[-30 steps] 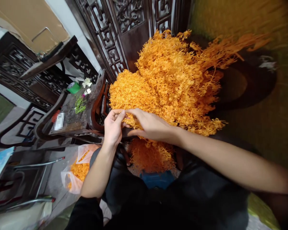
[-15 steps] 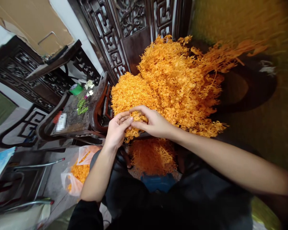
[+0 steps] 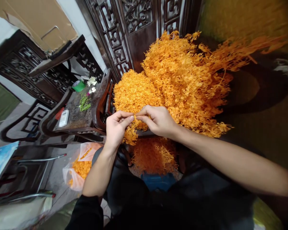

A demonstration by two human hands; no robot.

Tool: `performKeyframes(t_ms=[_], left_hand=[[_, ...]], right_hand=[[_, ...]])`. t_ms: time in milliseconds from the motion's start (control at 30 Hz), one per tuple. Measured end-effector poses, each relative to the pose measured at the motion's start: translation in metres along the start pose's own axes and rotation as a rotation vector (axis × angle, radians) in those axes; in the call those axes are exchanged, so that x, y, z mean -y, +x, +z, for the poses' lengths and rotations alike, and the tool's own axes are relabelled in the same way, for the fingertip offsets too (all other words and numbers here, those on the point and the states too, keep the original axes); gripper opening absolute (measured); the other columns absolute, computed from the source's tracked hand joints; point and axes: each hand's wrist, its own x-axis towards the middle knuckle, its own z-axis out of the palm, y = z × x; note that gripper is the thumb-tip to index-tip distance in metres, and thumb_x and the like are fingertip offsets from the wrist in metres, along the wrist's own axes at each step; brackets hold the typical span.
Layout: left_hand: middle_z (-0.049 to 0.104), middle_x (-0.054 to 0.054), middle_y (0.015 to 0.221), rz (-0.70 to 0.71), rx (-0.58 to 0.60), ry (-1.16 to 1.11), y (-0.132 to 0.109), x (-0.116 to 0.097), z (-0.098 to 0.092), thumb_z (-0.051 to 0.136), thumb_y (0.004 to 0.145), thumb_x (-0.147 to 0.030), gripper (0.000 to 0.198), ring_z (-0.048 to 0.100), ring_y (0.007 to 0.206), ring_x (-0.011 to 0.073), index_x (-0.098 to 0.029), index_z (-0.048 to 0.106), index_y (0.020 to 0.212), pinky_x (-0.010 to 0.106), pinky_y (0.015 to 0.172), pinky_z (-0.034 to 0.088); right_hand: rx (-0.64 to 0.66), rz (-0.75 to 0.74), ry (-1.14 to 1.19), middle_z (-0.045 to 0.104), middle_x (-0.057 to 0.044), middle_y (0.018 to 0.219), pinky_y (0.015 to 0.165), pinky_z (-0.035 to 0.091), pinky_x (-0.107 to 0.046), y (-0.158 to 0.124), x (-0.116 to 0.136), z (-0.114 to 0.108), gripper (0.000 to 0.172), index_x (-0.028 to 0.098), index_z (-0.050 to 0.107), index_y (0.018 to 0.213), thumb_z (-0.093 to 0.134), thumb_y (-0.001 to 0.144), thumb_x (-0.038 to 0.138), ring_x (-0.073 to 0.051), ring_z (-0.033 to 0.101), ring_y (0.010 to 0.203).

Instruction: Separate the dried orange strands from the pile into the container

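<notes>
A large heap of frilly orange flower-like pieces (image 3: 182, 83) fills the middle of the view, with thin, tangled strands. In front of its near edge, my left hand (image 3: 116, 126) is closed, thumb and forefinger pinched together. My right hand (image 3: 159, 121) is closed in a pinch too, its fingertips almost meeting those of the left. Whatever lies between the fingertips is too small to make out against the orange behind. A loose orange clump (image 3: 131, 135) hangs just below my left fingertips. Lower down, between my knees, more orange pieces (image 3: 155, 156) lie above a blue container (image 3: 158, 182).
At the left, a dark carved wooden chair (image 3: 100, 108) holds green stems (image 3: 84, 103), white flowers (image 3: 92, 81) and a green roll (image 3: 78, 85). A plastic bag (image 3: 73, 180) with orange pieces sits on the floor. Carved wooden panels (image 3: 141, 48) stand behind the heap.
My right hand has drawn slightly right, and its fingers have closed from a looser curve into a pinch. My left fingers stay pinched. The whole view has shifted a little.
</notes>
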Motion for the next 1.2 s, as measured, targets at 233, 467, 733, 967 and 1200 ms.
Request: performKeyframes(t_ms=[233, 467, 733, 967, 1200], left_hand=[[0.067, 0.000, 0.063, 0.046, -0.016, -0.001, 0.011, -0.010, -0.001, 0.092, 0.068, -0.024, 0.017, 0.055, 0.054, 0.0094, -0.018, 0.079, 0.078, 0.023, 0.052, 0.042], [0.072, 0.001, 0.071, 0.060, -0.140, -0.212, 0.018, -0.012, -0.034, 0.095, 0.065, -0.028, 0.029, 0.063, 0.057, 0.0085, -0.016, 0.075, 0.082, 0.023, 0.058, 0.054], [0.075, 0.001, 0.075, 0.016, -0.100, -0.214, 0.011, -0.008, -0.011, 0.097, 0.065, -0.033, 0.036, 0.072, 0.065, 0.0114, -0.016, 0.077, 0.089, 0.022, 0.063, 0.060], [0.079, 0.008, 0.105, 0.016, 0.012, -0.144, 0.007, -0.005, -0.011, 0.091, 0.073, -0.037, 0.043, 0.077, 0.095, 0.0190, -0.022, 0.077, 0.111, 0.029, 0.080, 0.062], [0.076, 0.002, 0.077, -0.047, 0.129, -0.011, -0.001, -0.007, -0.013, 0.092, 0.071, -0.028, 0.049, 0.074, 0.067, 0.0146, -0.019, 0.076, 0.116, 0.027, 0.069, 0.063]], right_hand=[[-0.091, 0.010, -0.013, 0.074, -0.006, 0.084, 0.068, 0.051, -0.034, 0.000, 0.003, -0.004, 0.019, 0.019, 0.068, 0.091, 0.056, 0.101, 0.031, -0.017, 0.068, 0.074], [-0.417, 0.227, 0.215, 0.072, -0.005, 0.084, 0.052, 0.042, -0.029, 0.008, -0.007, -0.036, 0.022, 0.021, 0.058, 0.088, 0.064, 0.099, 0.039, -0.009, 0.056, 0.052], [0.204, 0.295, 0.170, 0.073, -0.005, 0.089, 0.066, 0.045, -0.031, 0.002, 0.011, -0.001, 0.029, 0.017, 0.073, 0.111, 0.052, 0.102, 0.034, -0.015, 0.061, 0.071], [0.181, 0.268, 0.117, 0.069, -0.003, 0.082, 0.069, 0.038, -0.031, 0.007, 0.016, 0.004, 0.027, 0.015, 0.071, 0.093, 0.062, 0.098, 0.041, -0.015, 0.056, 0.071], [-0.059, 0.376, 0.166, 0.055, 0.002, 0.067, 0.059, 0.033, -0.030, 0.006, 0.005, 0.003, 0.027, 0.020, 0.059, 0.089, 0.059, 0.099, 0.045, -0.014, 0.046, 0.061]])
